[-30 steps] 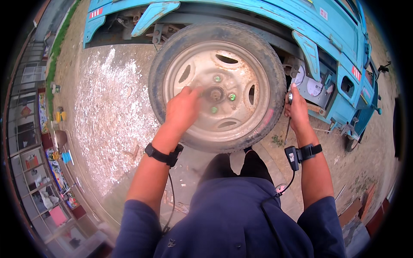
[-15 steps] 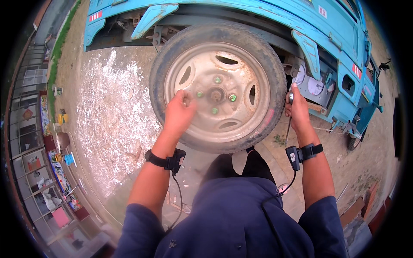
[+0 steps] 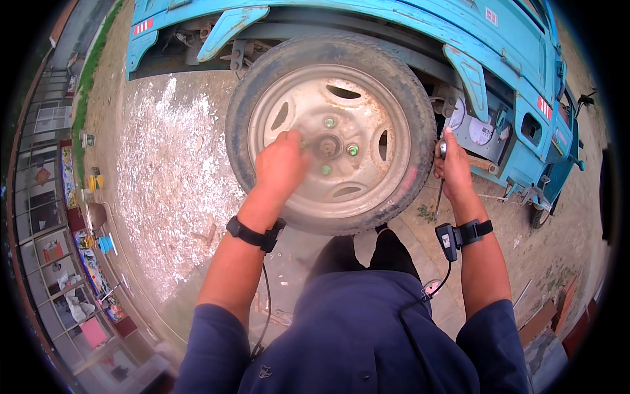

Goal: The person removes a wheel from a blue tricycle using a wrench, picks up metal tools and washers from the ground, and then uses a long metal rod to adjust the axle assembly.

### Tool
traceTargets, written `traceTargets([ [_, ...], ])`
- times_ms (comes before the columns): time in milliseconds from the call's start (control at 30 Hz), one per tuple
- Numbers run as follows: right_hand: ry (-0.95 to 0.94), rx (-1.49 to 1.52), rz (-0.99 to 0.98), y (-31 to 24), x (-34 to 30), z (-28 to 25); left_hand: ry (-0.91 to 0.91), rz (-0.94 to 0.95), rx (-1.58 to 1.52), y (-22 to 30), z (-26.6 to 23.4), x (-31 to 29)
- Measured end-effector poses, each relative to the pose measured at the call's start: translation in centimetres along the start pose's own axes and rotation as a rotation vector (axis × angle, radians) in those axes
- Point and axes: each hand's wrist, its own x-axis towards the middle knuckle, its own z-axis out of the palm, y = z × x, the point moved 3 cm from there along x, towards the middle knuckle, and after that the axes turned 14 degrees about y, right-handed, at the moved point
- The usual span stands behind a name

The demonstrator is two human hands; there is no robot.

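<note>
A large wheel, its rusty cream rim [image 3: 367,108] ringed by a worn black tyre [image 3: 420,125], stands upright against the blue vehicle. Around the central hub [image 3: 327,147] sit several green wheel nuts [image 3: 353,150]. My left hand [image 3: 281,164] is over the rim's left part, its fingers curled in beside the left green nut [image 3: 302,143]; blur and the back of the hand hide what they grip. At the tyre's right edge, my right hand [image 3: 457,165] is closed on a metal wrench [image 3: 443,150] with a round shiny head and a thin shaft pointing down.
The blue vehicle's side [image 3: 394,13] and brackets [image 3: 467,79] overhang the wheel. White-flecked ground [image 3: 170,177] lies to the left, with a glazed building front [image 3: 52,217] farther off. Bricks and boards [image 3: 548,322] lie at the lower right. Cables hang from both wrist straps.
My left hand has moved slightly right and turned, so its back now covers more of the rim beside the left nut. My right hand keeps its hold on the wrench.
</note>
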Motion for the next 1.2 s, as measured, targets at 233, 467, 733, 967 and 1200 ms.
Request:
traceTargets([
  [233, -0.004, -0.007, -0.010, -0.1, -0.1, 0.0, 0.051, 0.054, 0.027, -0.4, 0.4, -0.3],
  [467, -0.002, 0.023, 0.027, 0.1, 0.0, 0.0, 0.123, 0.061, -0.027, -0.8, 0.6, -0.6],
  [733, -0.025, 0.048, 0.066, -0.1, 0.2, 0.0, 0.182, -0.075, -0.144, -1.9, -2.5, -2.9],
  [967, -0.027, 0.019, 0.063, 0.0, 0.4, 0.1, 0.047, -0.491, -0.226, -8.9, -5.3, -14.7],
  [1200, -0.031, -0.009, 0.066, -0.5, 0.1, 0.3, -0.094, -0.952, -0.141, -17.4, -2.2, -33.4],
])
